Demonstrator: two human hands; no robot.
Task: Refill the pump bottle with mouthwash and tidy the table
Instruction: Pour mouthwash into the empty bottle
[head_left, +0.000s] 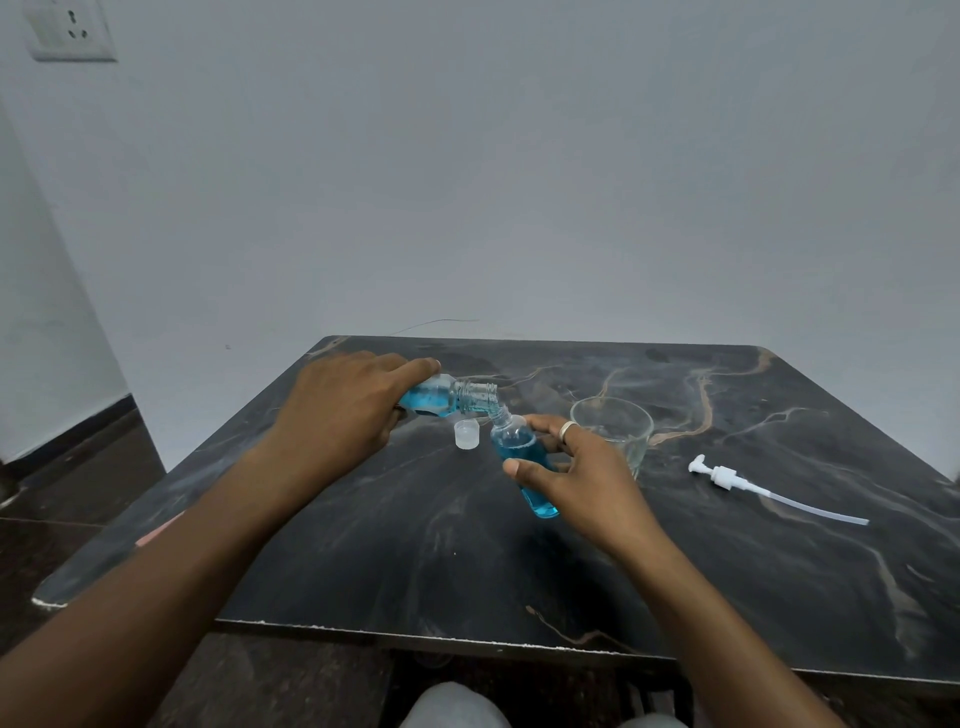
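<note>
My left hand (345, 410) grips a clear mouthwash bottle (447, 397) tipped on its side, its open neck touching the mouth of the small pump bottle (522, 457). My right hand (582, 467), with a ring on one finger, holds that small bottle tilted above the table; blue liquid fills most of it. Blue liquid also shows in the mouthwash bottle. A white cap (466, 434) stands on the table just below the two necks. The white pump head with its long tube (748, 486) lies on the table to the right.
An empty clear glass (613, 423) stands right behind my right hand. The dark marble-pattern table (467, 561) has a chipped front edge and sits against a grey wall. A wall socket (70, 31) is at top left. My knees show below the table edge.
</note>
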